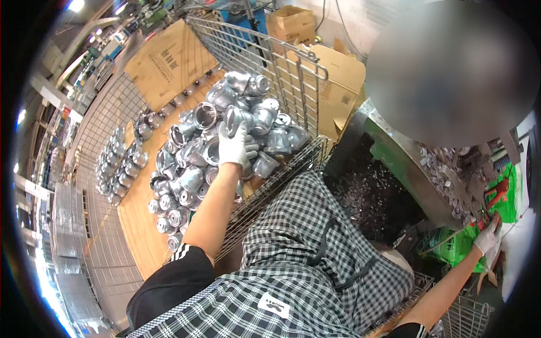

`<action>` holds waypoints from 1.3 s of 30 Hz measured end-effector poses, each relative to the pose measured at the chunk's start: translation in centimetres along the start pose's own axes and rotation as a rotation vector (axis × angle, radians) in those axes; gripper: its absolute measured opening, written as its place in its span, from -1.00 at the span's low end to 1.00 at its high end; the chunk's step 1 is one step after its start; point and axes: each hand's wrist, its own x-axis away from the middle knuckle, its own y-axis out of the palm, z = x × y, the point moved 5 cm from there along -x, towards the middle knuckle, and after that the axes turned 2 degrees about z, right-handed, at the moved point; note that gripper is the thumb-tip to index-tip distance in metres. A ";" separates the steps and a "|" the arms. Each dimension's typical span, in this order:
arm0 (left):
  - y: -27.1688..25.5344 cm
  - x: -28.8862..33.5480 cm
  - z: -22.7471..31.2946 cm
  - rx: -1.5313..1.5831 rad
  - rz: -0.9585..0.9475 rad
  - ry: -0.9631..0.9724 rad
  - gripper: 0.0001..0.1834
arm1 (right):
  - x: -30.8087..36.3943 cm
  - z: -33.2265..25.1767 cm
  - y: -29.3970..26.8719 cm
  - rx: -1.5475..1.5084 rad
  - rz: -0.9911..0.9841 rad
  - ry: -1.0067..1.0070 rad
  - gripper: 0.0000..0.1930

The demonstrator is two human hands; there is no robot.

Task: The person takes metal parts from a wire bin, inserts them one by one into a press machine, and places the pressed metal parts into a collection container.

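My left hand [234, 147], in a white glove, is on the pile of shiny silver metal cups. Its fingers close round the rim of one flanged metal cup [233, 120] near the top of the heap. Around it lie many similar cast metal cups [191, 179], tipped in all directions, some with open mouths showing. Far to the right, my right hand [488, 241], also gloved, is beside the machine and a green bag [457, 247]. Dark stains mark its fingertips; what they touch or hold is too small to make out. A red-handled object [496, 193] is just above them.
The cups lie on a brown board [135, 225] inside a wire cage [287, 70]. Cardboard boxes [332, 84] stand beyond it. More cups [121, 163] stand in rows at the left. A machine bed [439, 174] with metal scraps is at the right, beside a dark bin [372, 191].
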 end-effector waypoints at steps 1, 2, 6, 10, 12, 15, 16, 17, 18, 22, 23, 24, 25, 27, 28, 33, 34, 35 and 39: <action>0.2 -1.1 0.2 -0.067 -0.191 -0.065 -0.58 | 0.2 -1.1 -0.2 0.022 0.013 -0.025 -0.58; -0.2 -2.4 -0.5 -0.224 0.028 -0.096 -0.56 | 0.2 -0.2 -0.4 -0.012 -0.003 0.003 -0.56; -6.8 -12.0 -1.9 -0.899 -0.184 0.648 -0.48 | 0.1 4.4 -0.5 0.137 0.165 -0.220 -0.61; -5.1 -3.2 0.9 -0.952 0.077 0.582 -0.45 | 2.8 -5.2 1.5 -0.042 0.092 0.012 -0.69; -4.5 0.1 2.2 -0.917 -0.041 0.899 -0.67 | 2.6 -5.7 0.2 0.008 0.098 0.044 -0.72; -5.5 -0.6 0.7 -0.431 -0.266 0.680 -0.48 | 2.3 -5.3 -1.9 0.042 0.114 -0.046 -0.67; -3.7 1.9 0.9 -0.188 -0.292 0.475 -0.39 | 3.3 -6.0 -2.7 0.164 0.192 -0.012 -0.64; -2.7 2.6 1.2 -0.125 -0.416 0.446 -0.20 | 4.1 -7.3 -3.1 0.273 0.267 0.017 -0.61; -1.5 3.4 1.7 -0.049 -0.556 0.480 -0.17 | 5.8 -9.4 -3.0 0.361 0.146 0.116 -0.56; 0.8 5.3 -1.6 0.385 -0.514 -0.168 -0.11 | 19.4 -15.9 -5.5 -0.213 -0.316 0.279 -0.39; 1.8 5.7 -2.3 0.399 -0.497 -0.204 -0.10 | 22.2 -14.5 -5.4 -0.656 -0.346 0.532 -0.39; 3.2 6.7 -2.9 0.399 -0.486 -0.248 -0.10 | 24.7 -13.1 -4.4 -1.105 -0.352 0.789 -0.39; 6.0 9.4 -2.8 0.401 -0.501 -0.368 -0.13 | 25.3 -11.6 -2.3 -1.062 -0.278 0.899 -0.39; 7.5 10.5 -4.0 0.347 -0.810 -0.417 -0.17 | 23.8 -11.4 5.1 -1.071 -0.368 1.004 -0.40; 7.9 11.3 -4.5 0.310 -0.815 -0.440 -0.19 | 21.7 -14.1 9.2 -1.064 -0.486 0.996 -0.43; 8.6 15.3 -5.2 0.268 -0.838 -0.507 -0.20 | 6.8 -18.0 23.2 -2.141 -0.449 0.943 -0.34; 7.5 15.3 -5.6 0.263 -0.896 -0.520 -0.19 | 6.3 -20.1 23.4 -1.948 -0.050 1.243 -0.43; 7.2 16.3 -5.8 0.186 -0.786 -0.513 -0.18 | 5.3 -18.9 23.0 -1.928 0.067 1.214 -0.52; 3.6 14.7 -6.7 0.210 -0.624 -0.433 -0.24 | 6.1 -21.1 24.2 -1.934 -0.041 0.673 -0.61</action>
